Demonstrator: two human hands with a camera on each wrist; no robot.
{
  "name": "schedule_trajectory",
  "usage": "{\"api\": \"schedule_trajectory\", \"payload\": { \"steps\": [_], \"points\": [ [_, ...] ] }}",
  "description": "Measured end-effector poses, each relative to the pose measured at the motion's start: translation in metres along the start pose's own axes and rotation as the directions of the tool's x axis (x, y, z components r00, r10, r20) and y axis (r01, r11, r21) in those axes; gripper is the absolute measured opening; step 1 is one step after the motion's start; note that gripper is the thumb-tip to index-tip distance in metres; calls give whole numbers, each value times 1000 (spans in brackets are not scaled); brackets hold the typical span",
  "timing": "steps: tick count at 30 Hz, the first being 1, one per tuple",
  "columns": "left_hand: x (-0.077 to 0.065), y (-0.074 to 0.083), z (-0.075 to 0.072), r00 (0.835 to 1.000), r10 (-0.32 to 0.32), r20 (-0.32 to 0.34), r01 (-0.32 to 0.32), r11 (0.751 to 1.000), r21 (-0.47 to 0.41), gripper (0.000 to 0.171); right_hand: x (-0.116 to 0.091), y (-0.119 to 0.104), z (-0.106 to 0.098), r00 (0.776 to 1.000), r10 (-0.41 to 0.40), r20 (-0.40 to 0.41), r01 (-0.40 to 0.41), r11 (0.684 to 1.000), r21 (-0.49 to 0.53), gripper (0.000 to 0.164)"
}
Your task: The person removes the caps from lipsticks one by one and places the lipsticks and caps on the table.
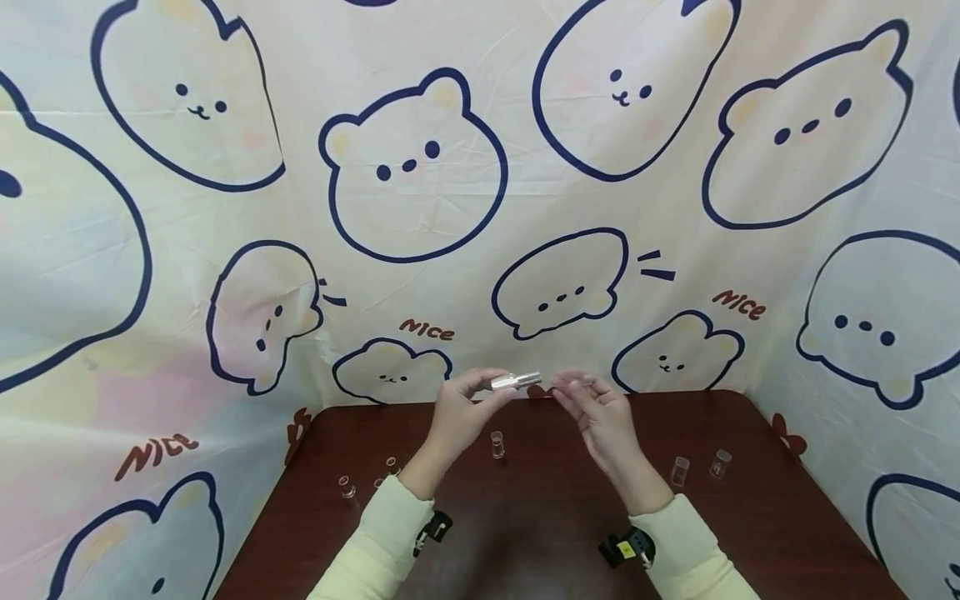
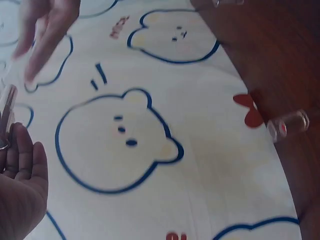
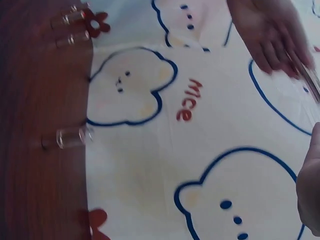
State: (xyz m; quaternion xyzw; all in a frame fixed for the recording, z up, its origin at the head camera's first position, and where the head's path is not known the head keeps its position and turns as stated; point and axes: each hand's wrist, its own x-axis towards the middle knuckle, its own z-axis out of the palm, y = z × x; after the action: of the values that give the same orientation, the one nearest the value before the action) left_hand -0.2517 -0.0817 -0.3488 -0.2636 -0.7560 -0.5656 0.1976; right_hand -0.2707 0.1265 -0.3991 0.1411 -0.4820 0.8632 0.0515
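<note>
My left hand (image 1: 459,421) pinches a small clear vial (image 1: 516,381) between thumb and fingers, raised above the far edge of the table. The vial lies nearly level, its free end pointing toward my right hand (image 1: 606,423). A short gap separates that hand from the vial. Its thumb and fingers come close together around a faint, see-through patch; I cannot tell whether something is pinched there. In the left wrist view the right hand (image 2: 52,30) is blurred, above the vial (image 2: 7,110). The right wrist view shows the left fingers curled round the vial (image 3: 309,80).
On the dark brown table (image 1: 525,517) one clear vial (image 1: 497,444) stands between my forearms. Several more, including one vial (image 1: 347,487), stand at the left. Two clear vials (image 1: 680,471) are at the right. A cloth (image 1: 420,208) with cartoon animals hangs behind and beside the table.
</note>
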Motion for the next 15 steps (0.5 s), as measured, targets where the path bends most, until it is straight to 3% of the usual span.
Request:
{"api": "schedule_trajectory", "payload": {
  "steps": [5,15],
  "points": [
    [0,-3,-14,998,-56,-40,55,998,-29,20,3,-10,-11,1000,-10,-22,10,1000,5,26],
    [-4,-8,-21,992,-119,-34,115,988,-101,23,2,-12,-21,999,-16,-38,17,999,43,23]
  ]
}}
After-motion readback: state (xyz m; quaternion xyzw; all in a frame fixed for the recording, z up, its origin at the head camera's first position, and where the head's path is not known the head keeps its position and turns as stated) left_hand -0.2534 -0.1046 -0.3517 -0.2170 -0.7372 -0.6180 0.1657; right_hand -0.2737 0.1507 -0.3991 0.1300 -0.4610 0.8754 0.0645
